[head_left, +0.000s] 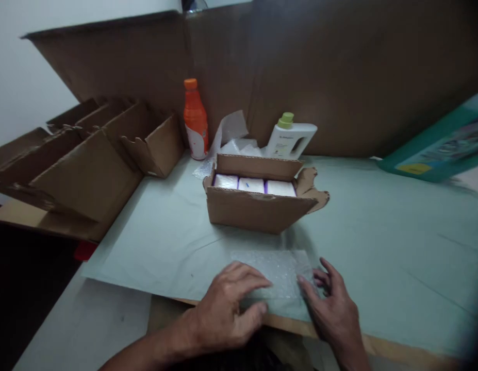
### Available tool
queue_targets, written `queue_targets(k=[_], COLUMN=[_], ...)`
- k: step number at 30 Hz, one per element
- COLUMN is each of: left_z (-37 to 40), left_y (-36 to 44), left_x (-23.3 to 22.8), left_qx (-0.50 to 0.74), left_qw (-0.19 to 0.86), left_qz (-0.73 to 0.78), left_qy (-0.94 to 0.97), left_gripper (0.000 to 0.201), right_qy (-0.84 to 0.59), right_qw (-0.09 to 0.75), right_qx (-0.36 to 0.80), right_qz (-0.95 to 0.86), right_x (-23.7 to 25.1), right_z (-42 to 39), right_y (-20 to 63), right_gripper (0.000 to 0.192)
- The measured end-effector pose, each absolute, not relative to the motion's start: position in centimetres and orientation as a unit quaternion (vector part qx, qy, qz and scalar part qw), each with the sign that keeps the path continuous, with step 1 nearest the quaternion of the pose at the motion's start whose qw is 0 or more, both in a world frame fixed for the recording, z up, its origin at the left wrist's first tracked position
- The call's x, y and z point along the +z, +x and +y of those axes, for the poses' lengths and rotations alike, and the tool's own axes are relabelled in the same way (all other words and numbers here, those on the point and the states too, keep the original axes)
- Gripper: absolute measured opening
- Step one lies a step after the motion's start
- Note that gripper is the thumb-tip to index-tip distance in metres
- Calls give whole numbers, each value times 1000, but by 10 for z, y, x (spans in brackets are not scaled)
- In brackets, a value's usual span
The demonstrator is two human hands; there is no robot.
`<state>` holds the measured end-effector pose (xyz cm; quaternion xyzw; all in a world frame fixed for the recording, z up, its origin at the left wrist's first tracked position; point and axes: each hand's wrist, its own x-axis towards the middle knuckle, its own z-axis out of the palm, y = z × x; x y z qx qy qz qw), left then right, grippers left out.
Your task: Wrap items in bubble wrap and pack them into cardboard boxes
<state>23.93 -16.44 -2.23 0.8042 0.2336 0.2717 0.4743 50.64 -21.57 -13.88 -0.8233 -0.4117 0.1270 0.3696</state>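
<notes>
A clear sheet of bubble wrap [279,268] lies flat near the table's front edge. My left hand [233,304] is over its left part, fingers stretched forward and thumb apart, gripping nothing. At the sheet's right edge is my right hand [333,304], its thumb on the plastic and its other fingers partly curled behind that edge. Just beyond the wrap stands an open cardboard box [246,208]. Inside it, side by side, sit three white-topped packs [251,185] with purple edges; their lower parts are hidden.
Behind the box are an orange bottle [195,121], crumpled bubble wrap [233,131] and a white jug [283,140] with a green cap. Cardboard compartments [80,159] stand at left. A large green bottle [428,147] leans at right. A cardboard wall [339,77] backs the table.
</notes>
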Motion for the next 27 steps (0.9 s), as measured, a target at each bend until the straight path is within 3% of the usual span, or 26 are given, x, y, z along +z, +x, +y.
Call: queue_targets(k=[4, 9, 12, 16, 19, 24, 27], left_z=[-155, -154, -139, -127, -108, -49, -25], left_y=[250, 231, 217, 205, 200, 213, 231], left_x=[-84, -123, -130, -125, -112, -103, -108], left_qx=[237, 162, 154, 215, 320, 416, 408], left_qw=[248, 121, 75, 113, 179, 361, 435], left_qz=[315, 376, 430, 410, 456, 534, 489], left_qy=[885, 904, 887, 879, 811, 641, 636], left_gripper=[34, 36, 38, 38, 38, 66, 62], right_qy=[-832, -758, -750, -795, -785, -712, -718], right_qw=[320, 346, 326, 294, 325, 404, 383], right_qx=[143, 238, 238, 175, 173, 195, 224], right_qz=[-430, -499, -525, -500, -498, -540, -537], right_x=[-131, -121, -120, -120, -113, -99, -98], right_z=[-211, -192, -196, -216, -208, -137, -101], right_y=[488, 442, 444, 486, 507, 502, 500], right_gripper=[71, 64, 62, 51, 46, 62, 64])
